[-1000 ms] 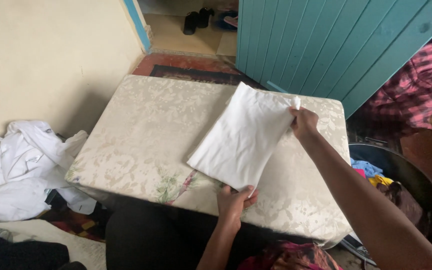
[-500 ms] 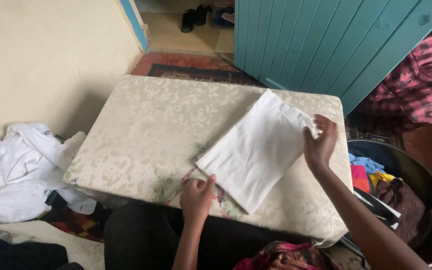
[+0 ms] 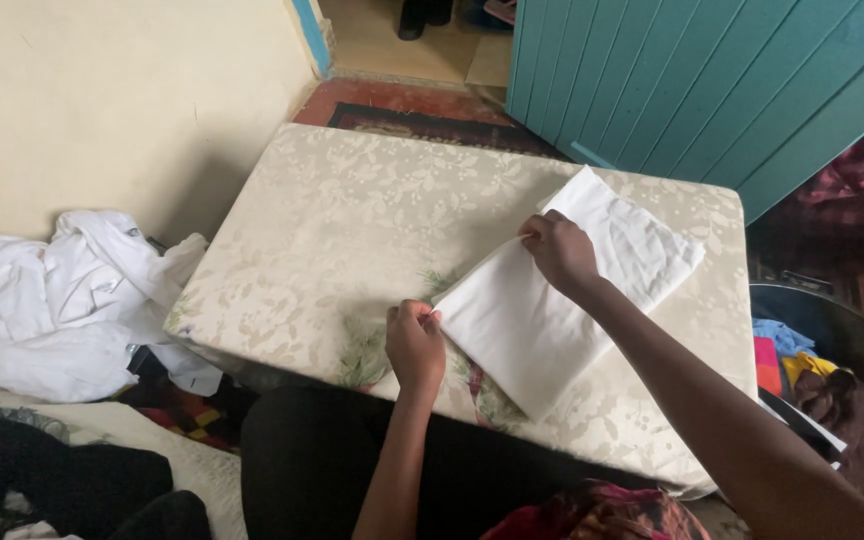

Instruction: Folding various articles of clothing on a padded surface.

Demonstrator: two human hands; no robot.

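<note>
A folded white cloth [image 3: 592, 290] lies at an angle on the right half of a cream floral cushion [image 3: 332, 220]. My left hand [image 3: 414, 345] pinches the cloth's near left corner with closed fingers. My right hand [image 3: 559, 252] grips the cloth's left edge farther up, near its middle, with my forearm lying across the cloth. The cloth's far end reaches toward the cushion's back right corner.
A pile of crumpled white clothes [image 3: 62, 300] lies on the floor to the left. A dark tub [image 3: 842, 330] with coloured garments stands at the right. A teal wooden door [image 3: 712, 80] stands behind, with a cream wall [image 3: 102, 100] on the left.
My right hand left the cloth's far right corner and came across to its left edge. My left hand moved from the near corner to the left corner. The cloth has shifted slightly right.
</note>
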